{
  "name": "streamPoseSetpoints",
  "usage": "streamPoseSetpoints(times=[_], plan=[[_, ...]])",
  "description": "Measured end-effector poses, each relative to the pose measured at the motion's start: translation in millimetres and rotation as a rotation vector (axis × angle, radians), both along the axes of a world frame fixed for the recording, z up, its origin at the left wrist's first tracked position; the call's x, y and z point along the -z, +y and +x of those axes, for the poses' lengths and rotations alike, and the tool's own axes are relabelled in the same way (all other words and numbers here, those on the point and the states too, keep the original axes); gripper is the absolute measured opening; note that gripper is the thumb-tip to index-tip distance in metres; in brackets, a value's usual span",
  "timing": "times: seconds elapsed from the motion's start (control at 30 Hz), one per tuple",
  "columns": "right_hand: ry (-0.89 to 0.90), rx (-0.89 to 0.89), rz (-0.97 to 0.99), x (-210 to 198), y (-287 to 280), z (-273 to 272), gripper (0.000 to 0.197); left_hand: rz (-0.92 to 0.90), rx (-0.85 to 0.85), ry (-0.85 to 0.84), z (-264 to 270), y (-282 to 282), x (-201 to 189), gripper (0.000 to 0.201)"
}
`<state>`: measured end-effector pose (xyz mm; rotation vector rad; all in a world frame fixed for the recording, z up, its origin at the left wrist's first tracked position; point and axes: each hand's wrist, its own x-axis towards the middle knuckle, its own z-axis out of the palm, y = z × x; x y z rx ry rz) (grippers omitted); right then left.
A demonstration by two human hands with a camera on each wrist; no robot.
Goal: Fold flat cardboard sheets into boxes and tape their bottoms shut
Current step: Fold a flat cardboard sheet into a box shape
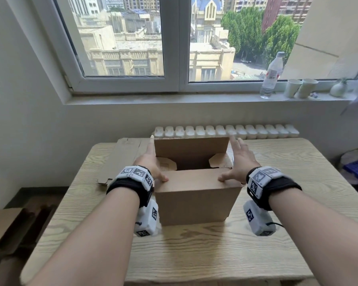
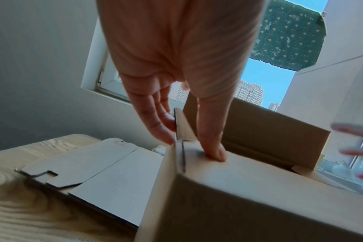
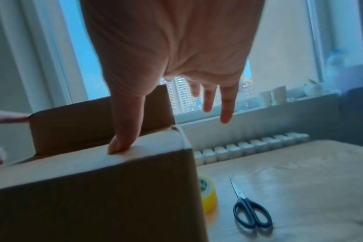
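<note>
A brown cardboard box (image 1: 194,200) stands in the middle of the wooden table (image 1: 194,254). Its near flap (image 1: 194,179) is folded down flat, while the far flap (image 1: 191,149) stands upright. Two small side flaps lie inside. My left hand (image 1: 151,162) lies along the box's left side, its thumb (image 2: 213,147) pressing on the near flap and its fingers (image 2: 155,124) straight against the outside. My right hand (image 1: 240,162) is at the right side; its thumb (image 3: 122,135) presses the same flap and its fingers (image 3: 224,104) spread in the air. A flat cardboard sheet (image 1: 124,157) lies behind the left hand.
A yellow tape roll (image 3: 207,194) and black-handled scissors (image 3: 249,211) lie on the table right of the box. A radiator (image 1: 225,132) runs behind the table. The sill holds a bottle (image 1: 272,76) and paper cups (image 1: 300,87). More cardboard (image 1: 4,223) sits low at the left.
</note>
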<state>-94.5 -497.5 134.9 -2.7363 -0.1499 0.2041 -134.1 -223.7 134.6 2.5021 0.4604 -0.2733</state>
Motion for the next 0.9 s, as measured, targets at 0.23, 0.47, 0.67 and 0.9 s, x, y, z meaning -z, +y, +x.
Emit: streamPoseSetpoints(times=[0.23, 0.47, 0.67, 0.9], plan=[[-0.100, -0.207, -0.064, -9.6, 0.8, 4.0, 0.122, -0.007, -0.037, -0.103, -3.9, 5.9, 0.3, 0.117], [-0.046, -0.295, -0.075, -11.3, 1.8, 1.6, 0.065, 0.131, 0.080, -0.073, 0.3, -2.8, -6.6, 0.060], [0.000, -0.335, -0.092, -6.6, -2.5, 7.4, 0.045, 0.146, 0.168, -0.083, 3.9, -18.8, -8.4, 0.048], [-0.023, -0.325, 0.012, 3.7, -8.4, 14.8, 0.040, 0.151, 0.247, -0.144, 19.0, -61.4, -8.8, 0.011]])
